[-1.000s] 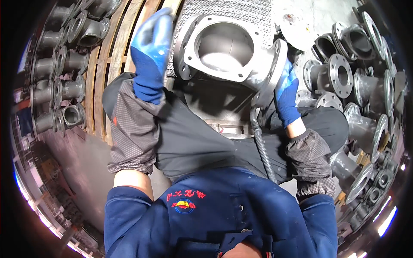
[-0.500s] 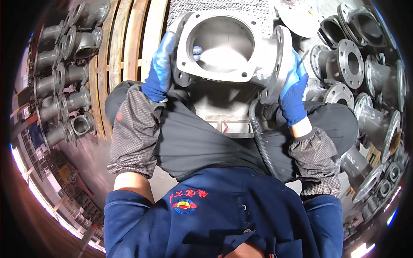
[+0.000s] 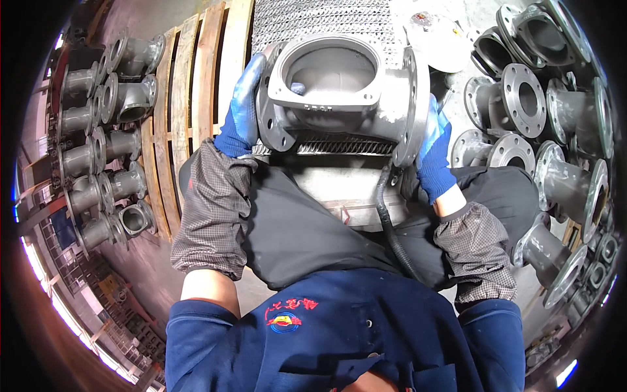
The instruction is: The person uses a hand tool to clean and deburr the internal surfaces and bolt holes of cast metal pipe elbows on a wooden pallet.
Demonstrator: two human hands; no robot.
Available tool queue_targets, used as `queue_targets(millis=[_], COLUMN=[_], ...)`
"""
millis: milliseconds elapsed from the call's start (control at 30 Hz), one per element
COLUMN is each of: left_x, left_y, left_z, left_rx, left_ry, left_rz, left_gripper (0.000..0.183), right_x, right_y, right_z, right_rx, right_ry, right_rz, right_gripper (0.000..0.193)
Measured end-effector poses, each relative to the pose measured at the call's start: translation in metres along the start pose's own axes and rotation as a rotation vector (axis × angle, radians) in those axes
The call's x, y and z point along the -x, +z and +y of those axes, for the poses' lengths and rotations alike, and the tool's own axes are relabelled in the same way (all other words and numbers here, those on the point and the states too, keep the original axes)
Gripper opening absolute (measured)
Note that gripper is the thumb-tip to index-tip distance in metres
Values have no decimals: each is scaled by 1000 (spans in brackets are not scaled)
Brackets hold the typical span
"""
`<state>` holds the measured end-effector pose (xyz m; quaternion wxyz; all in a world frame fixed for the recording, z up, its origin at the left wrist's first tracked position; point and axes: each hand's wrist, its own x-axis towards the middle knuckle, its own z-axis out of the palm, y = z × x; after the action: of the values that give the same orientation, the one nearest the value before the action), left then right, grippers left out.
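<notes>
Between my two hands is a grey metal valve body (image 3: pixel 333 117) with a wide round opening on top and a bolt-holed flange at each end. My left hand (image 3: pixel 243 108), in a blue and white work glove, grips the left flange from outside. On the opposite side my right hand (image 3: pixel 434 147), gloved alike, clasps the right flange. Some fingertips of the left glove show through the opening inside the body. Beneath the valve body lies a ridged metal mesh surface (image 3: pixel 320 19), above my lap.
A wooden pallet (image 3: pixel 210 65) lies to the left, with stacked flanged castings (image 3: pixel 130 98) beyond it. More flanged castings (image 3: pixel 522 101) crowd the right side. A black corrugated hose (image 3: pixel 390 228) runs over my right leg. A pale round disc (image 3: pixel 444 46) sits at the back right.
The valve body has tilted in my hands, so its top opening looks narrower and more of its near side shows. Both hands have kept hold of the flanges.
</notes>
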<state>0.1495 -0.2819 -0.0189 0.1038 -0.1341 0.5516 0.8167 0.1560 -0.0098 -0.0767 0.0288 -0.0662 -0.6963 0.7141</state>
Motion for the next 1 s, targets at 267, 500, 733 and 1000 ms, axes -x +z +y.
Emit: queue_targets(millis=[267, 500, 733, 1000], left_x=[3, 36, 87, 95], left_y=[-5, -44, -43, -52], left_z=[-9, -5, 36, 31], left_rx=[8, -637, -1354, -1316], left_ry=[13, 548, 919, 1054], left_rz=[83, 188, 300, 157], left_gripper=[50, 30, 40, 45], right_x=[0, -29, -22, -70], right_y=[-4, 25, 66, -87], right_z=[12, 52, 34, 111], right_rx=[184, -181, -323, 636], right_ry=[-170, 5, 367, 502], right_rz=[-6, -256, -243, -96], right_gripper=[29, 25, 28, 48])
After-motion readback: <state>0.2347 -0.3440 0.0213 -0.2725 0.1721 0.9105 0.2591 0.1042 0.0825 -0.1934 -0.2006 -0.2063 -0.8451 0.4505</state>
